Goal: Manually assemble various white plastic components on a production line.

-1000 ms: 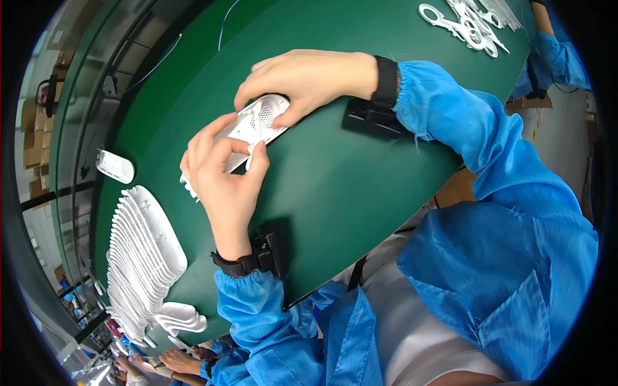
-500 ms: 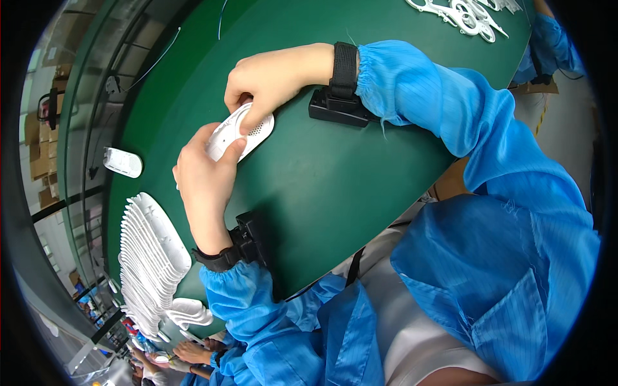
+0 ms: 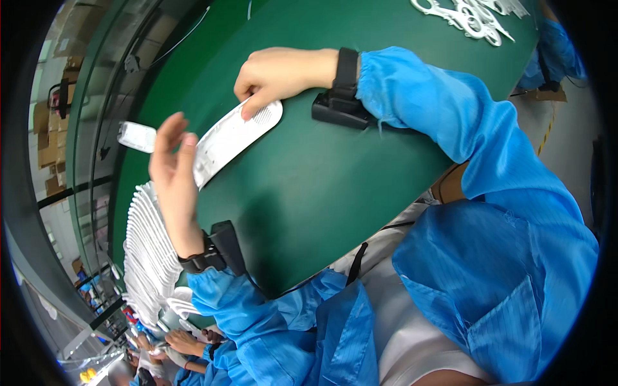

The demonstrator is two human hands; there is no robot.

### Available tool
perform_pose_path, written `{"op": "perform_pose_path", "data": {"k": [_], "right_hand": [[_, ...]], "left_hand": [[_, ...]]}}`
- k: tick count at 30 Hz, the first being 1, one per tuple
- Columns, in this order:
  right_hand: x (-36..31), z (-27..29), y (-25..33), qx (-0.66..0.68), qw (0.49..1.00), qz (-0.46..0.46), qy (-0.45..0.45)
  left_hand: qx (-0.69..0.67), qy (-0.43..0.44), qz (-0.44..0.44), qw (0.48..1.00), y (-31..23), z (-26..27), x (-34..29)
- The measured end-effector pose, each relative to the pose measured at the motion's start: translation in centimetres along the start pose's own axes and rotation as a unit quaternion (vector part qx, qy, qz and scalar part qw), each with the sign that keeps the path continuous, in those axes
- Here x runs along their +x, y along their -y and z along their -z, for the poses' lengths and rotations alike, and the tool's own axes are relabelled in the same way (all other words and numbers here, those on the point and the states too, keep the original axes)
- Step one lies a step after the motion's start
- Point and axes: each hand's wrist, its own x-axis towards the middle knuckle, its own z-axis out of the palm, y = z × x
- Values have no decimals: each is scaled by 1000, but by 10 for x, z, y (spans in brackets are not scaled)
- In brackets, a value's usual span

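Note:
A long white plastic housing point(image 3: 232, 140) with rounded ends lies tilted over the green table, its hollow side up and small perforations at the far right end. My right hand point(image 3: 277, 76) pinches it by that perforated end, thumb on the inner face. At the housing's near left end, my left hand point(image 3: 175, 183) is raised with its fingers apart and holds nothing. Beyond the left hand's fingertips, a smaller white plastic cover point(image 3: 136, 136) lies on the table.
A leaning row of several white housings point(image 3: 149, 251) stands at the left, partly behind my left wrist. White ring-shaped plastic parts point(image 3: 473, 19) lie at the far right of the green table point(image 3: 309, 186). A co-worker's hand point(image 3: 183, 342) shows at the lower left.
My left hand has let go of the housing and moved left, its fingers now apart. My right hand keeps its hold, and more of the housing's length shows.

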Motion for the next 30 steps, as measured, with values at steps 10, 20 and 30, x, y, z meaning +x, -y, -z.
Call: {"op": "perform_pose_path", "data": {"k": [10, 20, 30], "right_hand": [[-3, 48, -63, 46, 986, -124, -103], [12, 37, -67, 70, 939, -123, -314], [10, 29, -39, -27, 973, -86, -211]], "left_hand": [[498, 8, 69, 864, 72, 113, 72], [568, 37, 15, 822, 115, 88, 147], [722, -27, -181, 668, 22, 64, 109]]}}
